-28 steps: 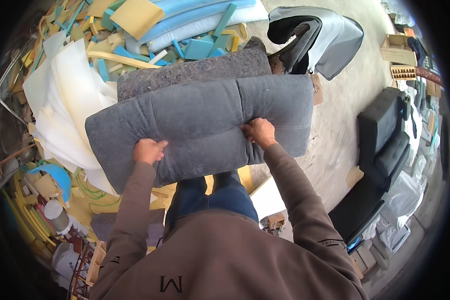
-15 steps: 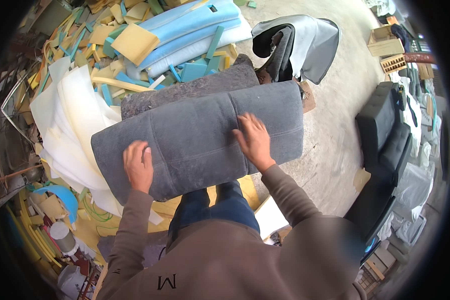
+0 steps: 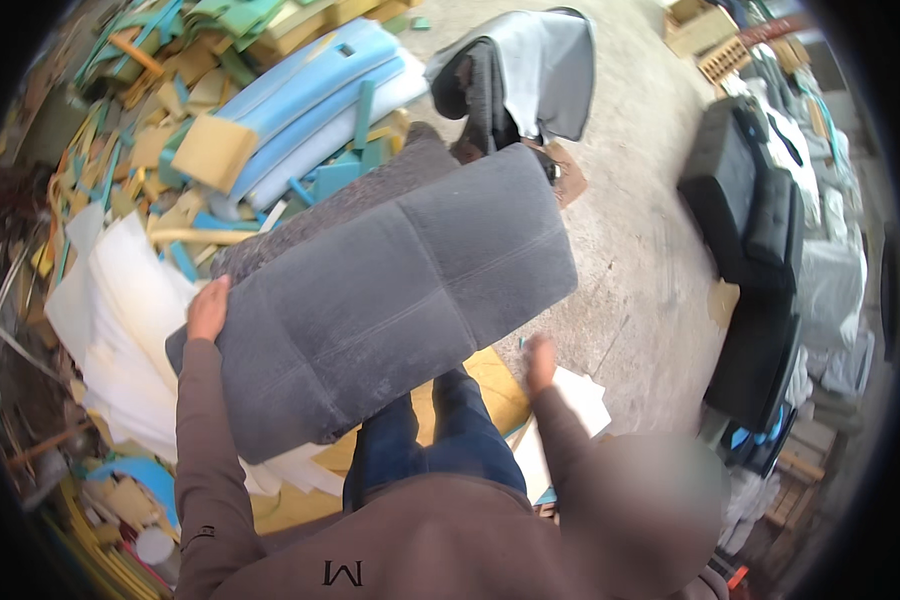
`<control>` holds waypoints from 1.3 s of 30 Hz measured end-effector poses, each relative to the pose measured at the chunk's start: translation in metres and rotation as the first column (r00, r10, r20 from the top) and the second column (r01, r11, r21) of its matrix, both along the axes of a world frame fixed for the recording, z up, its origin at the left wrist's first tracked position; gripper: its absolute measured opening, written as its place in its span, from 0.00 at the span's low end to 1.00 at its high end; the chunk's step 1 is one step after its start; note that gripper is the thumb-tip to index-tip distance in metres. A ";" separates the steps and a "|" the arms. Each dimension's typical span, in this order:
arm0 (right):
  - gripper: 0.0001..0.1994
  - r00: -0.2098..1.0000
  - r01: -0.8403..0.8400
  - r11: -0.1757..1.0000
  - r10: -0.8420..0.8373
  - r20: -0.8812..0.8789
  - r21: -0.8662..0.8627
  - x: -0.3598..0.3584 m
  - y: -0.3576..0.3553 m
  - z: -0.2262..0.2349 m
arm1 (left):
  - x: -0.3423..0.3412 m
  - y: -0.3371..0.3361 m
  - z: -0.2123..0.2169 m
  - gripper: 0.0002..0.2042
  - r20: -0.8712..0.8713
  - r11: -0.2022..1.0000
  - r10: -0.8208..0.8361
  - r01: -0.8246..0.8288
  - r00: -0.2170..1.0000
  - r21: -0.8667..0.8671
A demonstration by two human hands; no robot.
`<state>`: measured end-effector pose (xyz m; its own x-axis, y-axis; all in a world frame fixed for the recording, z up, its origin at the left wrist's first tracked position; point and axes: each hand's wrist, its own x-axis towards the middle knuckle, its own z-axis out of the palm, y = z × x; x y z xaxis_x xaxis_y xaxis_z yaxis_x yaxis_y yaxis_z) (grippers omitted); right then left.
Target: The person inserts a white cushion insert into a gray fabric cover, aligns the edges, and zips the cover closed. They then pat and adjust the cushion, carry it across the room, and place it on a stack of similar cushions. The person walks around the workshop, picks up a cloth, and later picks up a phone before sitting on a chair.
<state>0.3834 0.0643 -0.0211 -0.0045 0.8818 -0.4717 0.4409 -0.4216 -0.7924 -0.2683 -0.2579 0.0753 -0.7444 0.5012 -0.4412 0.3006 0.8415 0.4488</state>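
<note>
A long grey upholstered cushion (image 3: pixel 370 290) with stitched seams lies tilted in front of me, its right end higher in the picture than its left. At its left end, my left hand (image 3: pixel 208 308) holds the edge with the fingers close together. My right hand (image 3: pixel 540 365) is off the cushion, just beyond its lower right edge, and smeared by motion, so its fingers do not show clearly. Behind the cushion, and partly hidden by it, is a darker mottled grey upholstered piece (image 3: pixel 320 215).
Foam offcuts (image 3: pixel 210 150) and stacked blue foam sheets (image 3: pixel 310 110) heap up at the far left, with white sheeting (image 3: pixel 130 310) nearer. A grey-and-black cover (image 3: pixel 530 80) stands on the concrete floor (image 3: pixel 630 250). Black padded furniture (image 3: pixel 740 220) lines the right side.
My left hand has moved from the cushion's top to its left edge. The right hand has left the top and dropped toward me. The cushion now sits more slanted in view.
</note>
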 end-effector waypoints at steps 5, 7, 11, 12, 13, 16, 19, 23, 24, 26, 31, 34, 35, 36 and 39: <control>0.28 0.588 -0.017 0.521 -0.685 -0.430 -0.853 -0.140 -0.178 -0.006 | 0.028 0.161 -0.007 0.39 0.259 0.954 -0.171 0.226 0.951 -0.198; 0.32 0.449 -0.031 0.489 -0.772 -0.449 -0.872 -0.165 -0.180 0.011 | 0.044 0.166 0.032 0.39 0.252 0.935 -0.280 0.322 0.926 -0.147; 0.36 0.445 0.007 0.445 -0.803 -0.395 -0.896 -0.156 -0.165 0.049 | 0.087 0.156 0.120 0.36 0.323 0.923 -0.386 0.360 0.864 0.139; 0.37 0.447 0.012 0.399 -0.823 -0.352 -0.917 -0.148 -0.158 0.054 | 0.098 0.158 0.143 0.36 0.376 0.922 -0.383 0.325 0.844 0.211; 0.38 0.434 -0.026 0.484 -0.783 -0.446 -0.875 -0.142 -0.153 0.060 | 0.112 0.164 0.162 0.33 0.415 0.895 -0.409 0.270 0.813 0.355; 0.38 0.378 -0.044 0.599 -0.730 -0.569 -0.799 -0.122 -0.112 0.076 | 0.145 0.208 0.221 0.32 0.053 0.787 -0.585 0.551 0.809 0.277; 0.37 0.264 -0.049 0.748 -0.629 -0.731 -0.662 -0.085 -0.024 0.112 | 0.190 0.271 0.259 0.29 0.028 0.743 -0.583 0.519 0.812 0.423; 0.43 0.252 0.092 0.953 -0.304 -0.919 -0.290 0.019 0.136 0.197 | 0.287 0.367 0.276 0.29 0.017 0.620 -0.603 0.455 0.797 0.640; 0.47 0.326 0.103 0.981 -0.189 -0.926 -0.164 0.054 0.175 0.223 | 0.317 0.391 0.278 0.31 -0.008 0.583 -0.617 0.464 0.787 0.667; 0.51 0.452 0.119 0.990 0.011 -0.892 0.073 0.129 0.244 0.276 | 0.389 0.437 0.270 0.35 0.274 0.589 -0.573 0.155 0.773 0.793; 0.50 0.688 0.098 0.938 0.177 -0.704 0.331 0.287 0.341 0.387 | 0.557 0.527 0.233 0.41 0.426 0.442 -0.592 -0.166 0.684 0.881; 0.46 0.831 0.158 0.886 0.119 -0.543 0.435 0.344 0.367 0.437 | 0.631 0.568 0.217 0.42 0.544 0.443 -0.676 -0.316 0.496 0.839; 0.46 0.860 0.123 0.846 0.170 -0.481 0.519 0.360 0.368 0.448 | 0.652 0.579 0.214 0.41 0.576 0.456 -0.664 -0.353 0.476 0.817; 0.46 0.883 0.117 0.821 0.171 -0.436 0.558 0.375 0.371 0.458 | 0.671 0.590 0.213 0.40 0.599 0.453 -0.666 -0.397 0.445 0.799; 0.43 0.911 0.113 0.797 0.155 -0.382 0.593 0.407 0.389 0.472 | 0.717 0.624 0.214 0.39 0.581 0.423 -0.670 -0.405 0.463 0.810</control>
